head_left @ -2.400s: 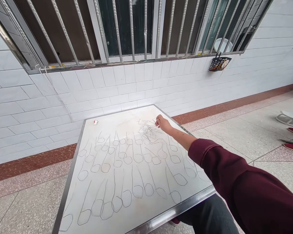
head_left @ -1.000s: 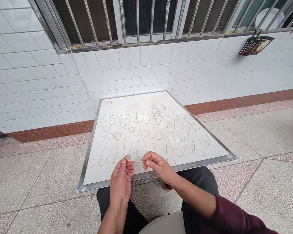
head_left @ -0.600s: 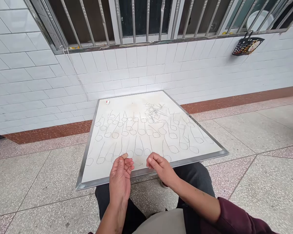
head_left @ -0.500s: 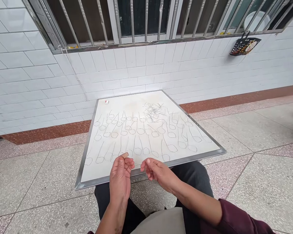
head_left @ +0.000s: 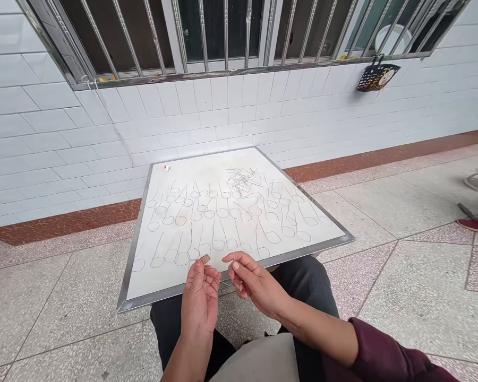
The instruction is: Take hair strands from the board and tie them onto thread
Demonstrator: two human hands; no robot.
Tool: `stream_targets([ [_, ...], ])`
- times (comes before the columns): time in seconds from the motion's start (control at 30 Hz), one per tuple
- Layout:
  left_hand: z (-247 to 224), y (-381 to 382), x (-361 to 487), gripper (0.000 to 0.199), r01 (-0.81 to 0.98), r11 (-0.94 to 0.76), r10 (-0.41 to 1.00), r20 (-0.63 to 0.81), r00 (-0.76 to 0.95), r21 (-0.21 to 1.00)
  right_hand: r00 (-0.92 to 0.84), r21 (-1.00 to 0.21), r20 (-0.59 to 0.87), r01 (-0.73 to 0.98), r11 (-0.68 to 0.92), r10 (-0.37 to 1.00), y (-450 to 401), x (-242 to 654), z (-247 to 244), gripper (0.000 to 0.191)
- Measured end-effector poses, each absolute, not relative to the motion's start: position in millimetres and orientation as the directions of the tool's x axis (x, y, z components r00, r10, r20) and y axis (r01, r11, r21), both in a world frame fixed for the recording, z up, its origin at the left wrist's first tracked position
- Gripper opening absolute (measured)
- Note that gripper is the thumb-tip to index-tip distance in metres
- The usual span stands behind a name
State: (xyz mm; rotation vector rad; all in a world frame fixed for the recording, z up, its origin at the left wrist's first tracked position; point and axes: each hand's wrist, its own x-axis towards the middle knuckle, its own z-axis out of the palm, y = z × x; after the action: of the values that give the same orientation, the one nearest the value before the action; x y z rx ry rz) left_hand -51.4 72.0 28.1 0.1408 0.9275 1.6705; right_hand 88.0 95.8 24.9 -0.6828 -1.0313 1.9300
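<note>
My left hand (head_left: 201, 297) is closed at the near edge of the white board (head_left: 143, 286), a small brown piece (head_left: 205, 259) pinched between thumb and index finger. A thin wire (head_left: 223, 283) runs from it across the gap to my right hand (head_left: 253, 278), whose thumb and fingers pinch its other end. Beyond the hands, several thin wires with round loops (head_left: 271, 237) lie in rows on the board. A tangled pile of straight thin wires (head_left: 242, 180) rests near the board's back right.
A small red and white item (head_left: 167, 168) sits at the board's back left corner. Behind stand a white tiled wall (head_left: 183, 122) and a barred window. A dark patterned bag (head_left: 377, 77) hangs at the right. Someone's red shoe (head_left: 476, 225) shows at the right edge.
The view has shifted, moving the board slightly left in the picture. The wire between my hands now shows, and my right index finger has stretched out above the thumb.
</note>
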Motion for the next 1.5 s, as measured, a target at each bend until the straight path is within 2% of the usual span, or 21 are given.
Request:
stream_targets([
  [0.07, 28.5, 70.5, -49.2, 0.029, -0.767, -0.021, 0.871, -0.364, -0.329, 0.642, -0.492, -0.894, -0.041, -0.371, -0.252, 0.87, 94.2, 88.8, 21.9, 0.03],
  [0.13, 28.7, 68.2, -49.0, 0.034, -0.703, -0.015, 0.898, -0.299, -0.323, 0.711, -0.485, -0.924, -0.019, -0.326, -0.201, 0.874, 93.7, 91.5, 19.6, 0.034],
  [0.23, 28.8, 63.2, -51.6, 0.035, -0.513, -0.04, 0.932, -0.153, -0.33, 0.857, -0.489, -0.958, 0.009, -0.254, -0.132, 0.872, 94.2, 96.9, 18.4, 0.039],
  [0.33, 29.7, 57.2, -54.2, 0.033, -0.338, -0.048, 0.961, -0.049, -0.271, 0.94, -0.483, -0.972, 0.026, -0.218, -0.091, 0.875, 95.1, 100.2, 19.6, 0.042],
  [0.47, 32.5, 51.7, -57.0, 0.034, -0.202, 0.001, 0.988, -0.032, -0.152, 0.979, -0.44, -0.958, 0.022, -0.266, -0.107, 0.897, 96.0, 103.1, 18.6, 0.036],
  [0.53, 33.7, 50.4, -59.1, 0.034, -0.133, 0.018, 0.994, -0.032, -0.106, 0.991, -0.425, -0.974, 0.044, -0.221, -0.057, 0.904, 96.2, 106.6, 14.8, 0.031],
  [0.63, 34.0, 49.4, -62.8, 0.032, -0.017, 0.024, 1.0, -0.024, -0.017, 1.0, -0.41, -0.981, 0.184, -0.027, 0.19, 0.893, 96.8, 114.8, 6.7, 0.028],
  [0.73, 33.4, 48.5, -64.9, 0.033, 0.036, 0.03, 0.998, -0.031, 0.045, 0.999, -0.446, -0.858, 0.391, 0.14, 0.494, 0.805, 97.8, 122.0, 0.8, 0.027],
  [0.8, 33.3, 48.1, -65.0, 0.033, 0.037, 0.042, 0.997, -0.045, 0.068, 0.998, -0.484, -0.792, 0.456, 0.163, 0.589, 0.747, 98.4, 124.3, -0.9, 0.032],
  [0.97, 37.0, 49.2, -62.3, 0.034, 0.052, 0.066, 0.994, -0.071, 0.087, 0.996, -0.502, -0.729, 0.505, 0.189, 0.658, 0.702, 99.0, 123.6, -2.1, 0.035],
  [1.17, 42.9, 52.4, -59.7, 0.037, 0.066, 0.11, 0.99, -0.115, 0.084, 0.992, -0.579, -0.664, 0.433, 0.314, 0.679, 0.691, 97.9, 125.9, -8.0, 0.037],
  [1.5, 41.9, 51.8, -62.1, 0.036, 0.01, 0.135, 0.983, -0.136, 0.127, 0.991, -0.612, -0.686, 0.372, 0.325, 0.651, 0.698, 98.2, 128.8, -4.9, 0.036],
])
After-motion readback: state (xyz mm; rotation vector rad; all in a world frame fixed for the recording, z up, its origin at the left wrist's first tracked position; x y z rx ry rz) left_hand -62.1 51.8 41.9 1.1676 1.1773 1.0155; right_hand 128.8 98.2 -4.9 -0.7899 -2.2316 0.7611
